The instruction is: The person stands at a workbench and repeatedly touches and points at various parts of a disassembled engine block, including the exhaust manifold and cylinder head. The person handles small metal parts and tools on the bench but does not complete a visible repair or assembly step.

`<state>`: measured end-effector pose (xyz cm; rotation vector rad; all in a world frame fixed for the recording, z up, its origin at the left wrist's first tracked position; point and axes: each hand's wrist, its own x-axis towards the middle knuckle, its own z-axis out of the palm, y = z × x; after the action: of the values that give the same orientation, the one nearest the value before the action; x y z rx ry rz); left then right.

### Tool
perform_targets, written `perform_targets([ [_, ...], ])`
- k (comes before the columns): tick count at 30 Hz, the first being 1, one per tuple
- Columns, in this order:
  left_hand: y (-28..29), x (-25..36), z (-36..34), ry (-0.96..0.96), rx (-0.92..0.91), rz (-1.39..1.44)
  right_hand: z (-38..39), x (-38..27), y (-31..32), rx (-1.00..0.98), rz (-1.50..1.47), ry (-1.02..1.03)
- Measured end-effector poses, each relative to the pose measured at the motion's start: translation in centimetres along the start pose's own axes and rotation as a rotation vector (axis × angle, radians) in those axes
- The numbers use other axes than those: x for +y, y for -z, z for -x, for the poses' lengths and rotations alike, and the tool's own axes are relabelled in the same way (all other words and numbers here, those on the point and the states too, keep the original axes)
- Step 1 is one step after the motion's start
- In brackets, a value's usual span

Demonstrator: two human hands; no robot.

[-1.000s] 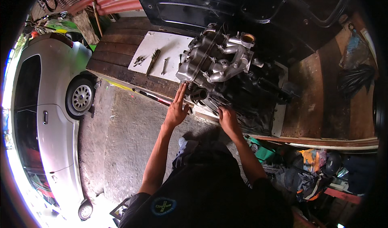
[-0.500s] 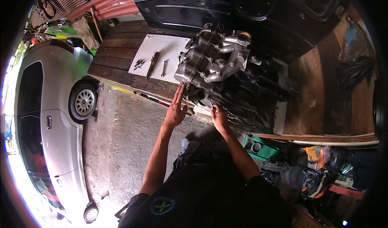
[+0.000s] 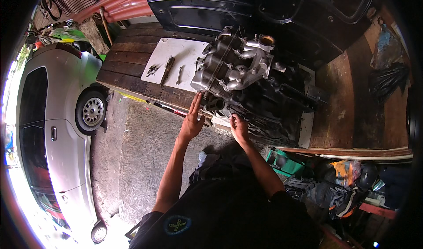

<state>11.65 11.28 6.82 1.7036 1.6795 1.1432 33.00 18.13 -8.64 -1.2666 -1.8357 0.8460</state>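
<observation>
A grey metal engine assembly (image 3: pixel 209 74), with a cast, branching manifold (image 3: pixel 246 74) on its right side, lies on the wooden bench. My left hand (image 3: pixel 191 122) has its fingers stretched out, the tips at the assembly's lower left corner. Beside them juts a dark round pipe opening (image 3: pixel 216 104). To the right of that pipe, my right hand (image 3: pixel 239 127) is closed with bent fingers at the bench's near edge; what it pinches, if anything, is too small to make out. Dark crumpled sheeting (image 3: pixel 273 127) spreads under and beside the assembly.
On a white board (image 3: pixel 161 50) lie a wrench (image 3: pixel 179 74), a dark brush-like tool (image 3: pixel 167 70) and several small fasteners (image 3: pixel 152 70). A black panel (image 3: pixel 211 11) stands behind the bench. A silver car (image 3: pixel 66 130) is parked left; a green container (image 3: pixel 285 162) sits below right.
</observation>
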Motion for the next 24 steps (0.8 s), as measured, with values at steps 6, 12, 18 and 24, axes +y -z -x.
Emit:
perform_targets([
  [6,0.0,-0.4,-0.2,-0.054,-0.006,0.034,-0.9,1.9,-1.0,0.093,-0.045,0.102],
  [12,0.3,-0.5,0.0,-0.032,-0.019,0.048,-0.1,-0.8,0.0,0.051,0.066,0.072],
  [18,0.2,-0.8,0.1,-0.028,-0.003,0.054,-0.2,-7.3,5.4,0.120,0.392,0.193],
  [24,0.0,-0.2,0.0,-0.050,0.004,0.027,-2.1,-11.9,7.4,-0.129,0.802,0.498],
])
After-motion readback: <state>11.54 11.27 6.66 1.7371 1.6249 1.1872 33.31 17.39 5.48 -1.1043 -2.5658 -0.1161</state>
